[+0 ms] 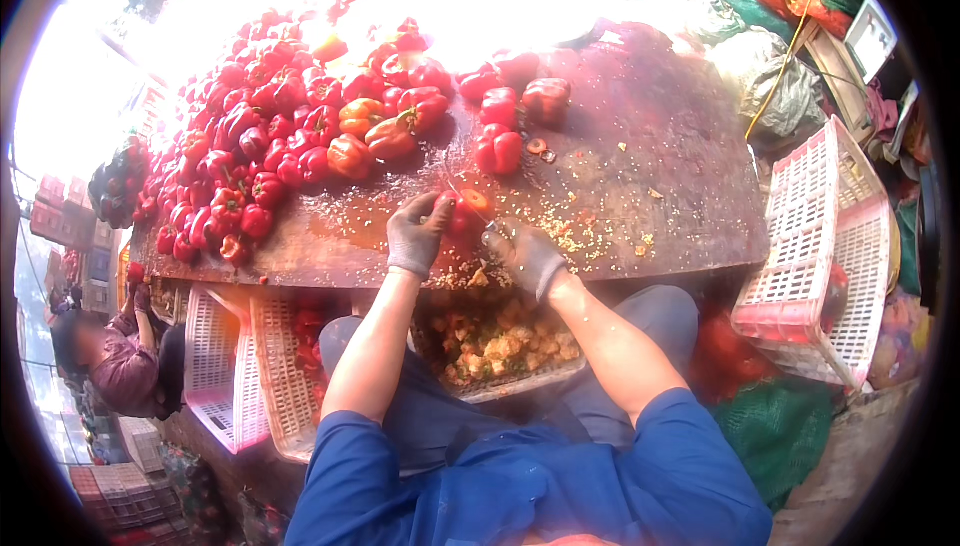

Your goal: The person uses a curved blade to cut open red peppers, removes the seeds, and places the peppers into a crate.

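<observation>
At the table's near edge, my gloved left hand (417, 231) grips a red bell pepper (456, 229) from its left side. My gloved right hand (526, 252) is closed around a small knife (489, 225); its thin blade crosses the pepper. An orange-red round piece with a pale centre (477, 202) shows beside the blade, but whether it is joined to the held pepper I cannot tell. Just beyond my hands stands a whole red bell pepper (498, 150). Below the edge, between my knees, a crate (517, 385) holds pale, seedy pepper cores (504, 347).
A big heap of red bell peppers (277, 111) covers the table's left side. Seeds and scraps (581, 227) litter the wooden tabletop (675, 163). Plastic crates stand at left (281, 366) and right (795, 231). A co-worker (127, 366) at far left holds a red pepper.
</observation>
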Motion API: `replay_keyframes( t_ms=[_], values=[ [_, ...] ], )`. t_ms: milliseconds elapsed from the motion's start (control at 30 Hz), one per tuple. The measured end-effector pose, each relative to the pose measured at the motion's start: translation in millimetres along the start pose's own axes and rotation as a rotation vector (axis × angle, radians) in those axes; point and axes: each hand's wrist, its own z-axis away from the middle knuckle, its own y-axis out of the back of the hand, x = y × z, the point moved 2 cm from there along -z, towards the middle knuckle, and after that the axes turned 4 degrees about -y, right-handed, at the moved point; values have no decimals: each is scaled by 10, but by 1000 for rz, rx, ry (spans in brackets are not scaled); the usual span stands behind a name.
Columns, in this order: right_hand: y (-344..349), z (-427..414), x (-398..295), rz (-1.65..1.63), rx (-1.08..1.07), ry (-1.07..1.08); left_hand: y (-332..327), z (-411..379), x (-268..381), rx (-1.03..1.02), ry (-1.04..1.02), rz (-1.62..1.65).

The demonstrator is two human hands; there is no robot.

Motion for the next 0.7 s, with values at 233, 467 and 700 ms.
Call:
replay_keyframes(
  t_ms=[233, 467, 700],
  values=[
    [163, -47, 77, 193, 44, -31, -37, -36, 102, -4, -27, -153],
    [334, -18, 244, 339, 25, -184, -45, -81, -32, 4, -9, -125],
    [316, 107, 405, -100, 68, -98, 41, -102, -96, 12, 6, -41]
  ],
)
